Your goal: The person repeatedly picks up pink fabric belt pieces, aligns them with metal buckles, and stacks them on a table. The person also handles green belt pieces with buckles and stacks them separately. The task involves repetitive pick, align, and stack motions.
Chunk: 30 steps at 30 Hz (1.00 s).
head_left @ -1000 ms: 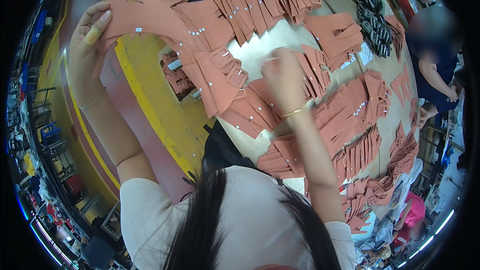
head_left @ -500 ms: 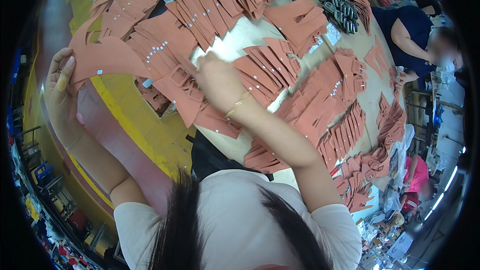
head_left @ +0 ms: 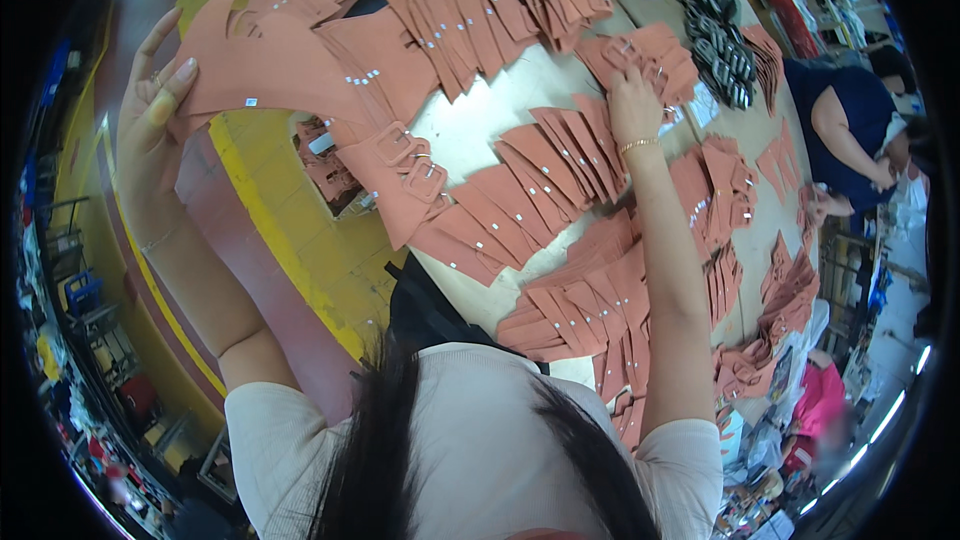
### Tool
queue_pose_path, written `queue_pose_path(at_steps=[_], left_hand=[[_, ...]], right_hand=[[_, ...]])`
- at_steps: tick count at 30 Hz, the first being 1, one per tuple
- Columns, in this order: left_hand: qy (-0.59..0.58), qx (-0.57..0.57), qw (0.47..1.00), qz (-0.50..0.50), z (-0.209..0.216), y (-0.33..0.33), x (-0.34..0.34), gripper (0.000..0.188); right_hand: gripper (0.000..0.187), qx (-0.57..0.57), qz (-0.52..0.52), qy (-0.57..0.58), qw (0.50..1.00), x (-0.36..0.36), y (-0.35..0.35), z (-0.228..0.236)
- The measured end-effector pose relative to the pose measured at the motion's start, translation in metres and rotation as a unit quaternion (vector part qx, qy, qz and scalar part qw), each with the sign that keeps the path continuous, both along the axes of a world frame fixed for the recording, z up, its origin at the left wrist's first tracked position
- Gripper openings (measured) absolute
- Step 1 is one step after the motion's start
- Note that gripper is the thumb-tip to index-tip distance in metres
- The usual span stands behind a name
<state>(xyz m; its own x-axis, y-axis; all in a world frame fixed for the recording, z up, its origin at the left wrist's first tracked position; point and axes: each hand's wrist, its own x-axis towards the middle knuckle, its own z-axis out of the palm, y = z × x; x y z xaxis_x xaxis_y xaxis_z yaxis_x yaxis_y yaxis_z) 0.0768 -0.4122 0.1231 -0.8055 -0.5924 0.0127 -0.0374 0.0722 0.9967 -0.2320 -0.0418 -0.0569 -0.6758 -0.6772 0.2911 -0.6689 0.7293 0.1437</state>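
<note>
My left hand (head_left: 160, 115) is closed on one end of a wide terracotta belt piece (head_left: 270, 65) and holds it up over the left edge of the table. This piece has a small white sticker, and its far end with two square buckles (head_left: 400, 145) hangs above the table edge. My right arm stretches forward to the right, and my right hand (head_left: 635, 105) has its fingers curled on a buckled belt piece (head_left: 655, 50) lying on a pile. Its fingertips are partly hidden there.
Fanned rows of stickered terracotta pieces (head_left: 540, 170) cover the table (head_left: 460, 125). Black buckles (head_left: 715, 40) lie heaped at the far right. A box of scraps (head_left: 330, 175) stands on the floor at left. Across the table sits a person in dark blue (head_left: 840, 120).
My right hand has moved from the buckles near my left hand's piece to the pile at the right. My left hand still holds its belt piece, and the view has shifted slightly.
</note>
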Motion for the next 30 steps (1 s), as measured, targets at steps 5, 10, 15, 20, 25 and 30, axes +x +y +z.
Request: queue_pose_path(at_steps=[5, 10, 15, 20, 25, 30], left_hand=[[-0.028, -0.006, 0.999, 0.039, 0.005, -0.019, 0.017, 0.063], [-0.010, 0.001, 0.999, 0.039, -0.003, -0.009, 0.012, 0.061], [-0.012, 0.037, 0.998, -0.050, -0.004, 0.015, -0.008, 0.058], [-0.015, 0.071, 0.979, -0.191, -0.021, 0.046, -0.017, 0.052], [-0.157, 0.064, 0.937, -0.304, -0.091, 0.065, -0.042, 0.031], [-0.277, -0.140, 0.913, -0.263, -0.169, 0.067, -0.043, 0.029]], right_hand=[[0.013, -0.009, -0.035, -0.153, 0.988, -0.022, 0.012, -0.030], [0.020, -0.090, -0.006, -0.171, 0.981, -0.017, 0.002, 0.001], [0.033, -0.251, -0.011, -0.482, 0.840, 0.055, -0.032, 0.033], [0.027, -0.295, 0.107, -0.579, 0.753, 0.129, -0.052, 0.034], [0.027, -0.325, 0.040, -0.616, 0.717, 0.140, -0.040, 0.025], [0.026, -0.322, 0.010, -0.628, 0.709, 0.142, -0.015, 0.021]])
